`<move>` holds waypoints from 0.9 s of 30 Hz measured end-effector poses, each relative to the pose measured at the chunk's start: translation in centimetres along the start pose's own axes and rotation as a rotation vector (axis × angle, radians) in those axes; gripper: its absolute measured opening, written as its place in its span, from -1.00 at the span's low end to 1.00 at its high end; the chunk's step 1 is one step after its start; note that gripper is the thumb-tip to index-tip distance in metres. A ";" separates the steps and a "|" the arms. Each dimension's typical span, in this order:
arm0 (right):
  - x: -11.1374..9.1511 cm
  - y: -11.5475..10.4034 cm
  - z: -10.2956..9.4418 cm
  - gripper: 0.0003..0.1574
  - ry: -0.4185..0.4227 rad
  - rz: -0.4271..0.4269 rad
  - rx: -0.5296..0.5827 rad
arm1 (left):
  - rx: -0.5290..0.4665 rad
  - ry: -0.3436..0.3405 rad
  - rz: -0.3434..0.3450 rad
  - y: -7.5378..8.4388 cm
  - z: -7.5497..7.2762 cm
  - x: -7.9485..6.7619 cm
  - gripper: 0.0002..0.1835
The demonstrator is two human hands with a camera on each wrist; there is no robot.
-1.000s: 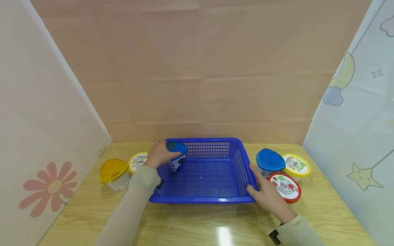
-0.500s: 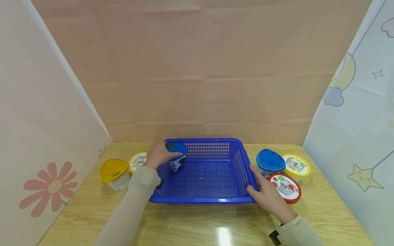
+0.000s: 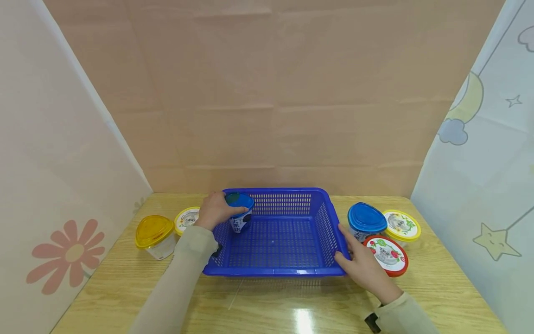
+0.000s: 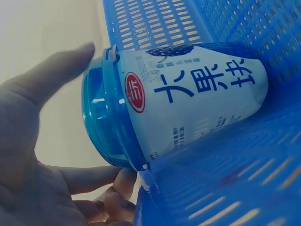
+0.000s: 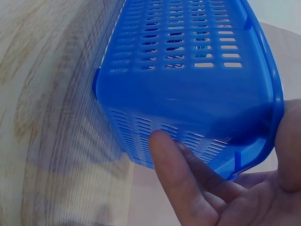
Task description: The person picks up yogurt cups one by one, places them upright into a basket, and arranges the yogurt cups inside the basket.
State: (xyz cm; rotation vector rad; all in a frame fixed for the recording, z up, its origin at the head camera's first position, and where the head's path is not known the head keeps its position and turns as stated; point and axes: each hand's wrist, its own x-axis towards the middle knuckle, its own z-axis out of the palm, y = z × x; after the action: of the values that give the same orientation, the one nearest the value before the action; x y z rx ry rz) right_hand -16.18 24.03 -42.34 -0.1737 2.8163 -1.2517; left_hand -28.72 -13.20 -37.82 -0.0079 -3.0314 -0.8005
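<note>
A yogurt cup (image 3: 238, 223) with a blue lid stands upright in the far left corner of the blue plastic basket (image 3: 273, 271). My left hand (image 3: 214, 211) is at its lid, thumb on one side and fingers on the other. In the left wrist view the cup's printed side (image 4: 197, 89) faces the camera, and some fingers bend near the basket's rim. On the basket's right side, my right hand (image 3: 362, 263) holds the rim. The right wrist view has its fingers (image 5: 171, 174) against the basket's outer wall (image 5: 188, 94), with the thumb side at the rim.
Left of the basket are a yellow-lidded cup (image 3: 154, 234) and a round tub (image 3: 186, 220) partly behind the left arm. To the right stand another blue-lidded cup (image 3: 367, 218), a yellow-rimmed tub (image 3: 402, 224) and a red-rimmed tub (image 3: 387, 254). Papered walls enclose the wooden table (image 3: 267, 306).
</note>
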 end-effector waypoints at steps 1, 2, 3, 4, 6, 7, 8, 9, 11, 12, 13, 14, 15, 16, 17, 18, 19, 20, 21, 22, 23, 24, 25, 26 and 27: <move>0.0 0.0 0.0 -0.09 0.000 0.000 -0.001 | 0.003 -0.001 0.004 0.0 0.0 0.0 0.03; 0.0 0.0 0.0 -0.09 0.000 -0.001 -0.002 | 0.002 -0.001 0.008 0.0 0.0 0.0 0.03; 0.0 0.1 0.0 -0.09 0.002 -0.002 -0.005 | 0.001 -0.001 0.011 0.1 0.0 0.0 0.03; 0.0 0.1 0.0 -0.09 0.004 -0.003 -0.007 | -0.003 -0.001 0.011 0.1 0.0 0.0 0.03; 0.0 0.1 0.0 -0.09 0.006 -0.005 -0.007 | -0.011 0.001 0.007 0.1 0.0 0.0 0.02; 0.0 0.1 0.0 -0.09 0.006 -0.005 -0.007 | -0.015 0.004 0.003 0.1 0.1 0.1 0.03; 0.1 0.1 0.0 -0.09 0.008 -0.006 -0.008 | -0.024 0.007 0.001 0.1 0.1 0.1 0.04; 0.1 0.1 0.1 -0.09 0.009 -0.008 -0.008 | -0.031 0.008 -0.002 0.1 0.1 0.1 0.06; 0.0 0.1 0.1 -0.09 0.010 -0.008 -0.010 | -0.044 0.007 -0.006 0.1 0.2 0.0 0.09; 0.0 0.1 0.1 -0.09 0.010 -0.007 -0.009 | -0.048 0.005 -0.008 0.1 0.3 0.0 0.11; 0.0 0.1 0.1 -0.09 0.012 -0.007 -0.010 | -0.053 0.003 -0.009 0.1 0.3 -0.1 0.12; 0.0 0.1 0.1 -0.09 0.012 -0.006 -0.009 | -0.053 -0.002 -0.009 0.1 0.3 -0.1 0.13; 0.0 0.1 0.1 -0.09 0.011 -0.003 -0.005 | -0.046 -0.007 -0.009 0.1 0.3 -0.1 0.12; -0.1 0.0 0.1 -0.09 0.011 -0.001 -0.004 | -0.042 -0.012 -0.010 0.1 0.3 -0.2 0.10; -0.1 0.0 0.1 -0.09 0.010 0.003 -0.001 | -0.038 -0.016 -0.009 0.2 0.3 -0.2 0.09; -0.1 0.0 0.1 -0.09 0.009 0.008 0.007 | -0.031 -0.020 -0.009 0.2 0.3 -0.2 0.07; -0.1 -0.1 0.1 -0.09 0.007 0.013 0.014 | -0.025 -0.022 -0.008 0.2 0.2 -0.2 0.05; -0.1 -0.1 0.1 -0.09 0.006 0.018 0.018 | -0.021 -0.025 -0.010 0.2 0.2 -0.2 0.04; -0.2 -0.1 0.1 -0.09 0.005 0.022 0.023 | -0.019 -0.025 -0.012 0.3 0.1 -0.2 0.02; -0.2 -0.1 0.1 -0.09 0.005 0.025 0.027 | -0.019 -0.024 -0.016 0.3 0.1 -0.2 0.03; -0.2 -0.2 0.1 -0.08 0.005 0.027 0.030 | -0.018 -0.021 -0.019 0.3 0.1 -0.1 0.03; -0.1 -0.2 0.1 -0.08 0.004 0.029 0.036 | -0.018 -0.019 -0.023 0.4 0.0 -0.1 0.03; -0.1 -0.2 0.1 -0.08 0.005 0.029 0.036 | -0.017 -0.016 -0.027 0.4 0.0 -0.2 0.03; -0.1 -0.2 0.1 -0.09 0.005 0.029 0.037 | -0.019 -0.014 -0.030 0.4 0.0 -0.2 0.03; -0.1 -0.3 0.1 -0.09 0.004 0.030 0.044 | -0.019 -0.012 -0.033 0.4 0.0 -0.2 0.03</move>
State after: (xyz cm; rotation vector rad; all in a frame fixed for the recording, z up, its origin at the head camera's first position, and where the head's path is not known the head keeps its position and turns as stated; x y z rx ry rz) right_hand -16.03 23.82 -42.21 -0.1267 2.7811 -1.3071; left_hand -28.53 -12.86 -37.67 0.0377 -3.0426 -0.8351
